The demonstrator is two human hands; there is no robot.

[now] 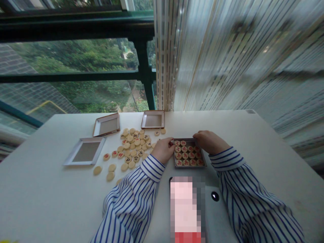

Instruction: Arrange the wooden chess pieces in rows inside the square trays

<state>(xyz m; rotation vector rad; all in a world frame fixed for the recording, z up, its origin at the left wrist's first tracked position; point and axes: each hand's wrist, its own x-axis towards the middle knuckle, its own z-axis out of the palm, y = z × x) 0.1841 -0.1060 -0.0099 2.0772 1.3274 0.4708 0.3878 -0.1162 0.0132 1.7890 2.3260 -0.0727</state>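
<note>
In the head view, a small shallow box (190, 167) holds rows of round wooden Chinese chess pieces (185, 155) with red characters. The rows nearest me are full, while the far right part of the box shows bare bottom. My left hand (164, 149) has its fingers closed at the box's far left corner. At the far right corner, my right hand (212, 141) is closed with its fingertips on the rim. To the left of my left hand lies a loose heap of chess pieces (131, 145), some face down, some showing red or black characters.
Three open box parts lie at the left and back: a white-rimmed tray (97, 158), a tilted lid (106, 125) and another lid (153, 120). A phone with a blurred screen (186, 207) lies in front of me, beside a pale flat object (215, 216). Window and curtain stand behind the table.
</note>
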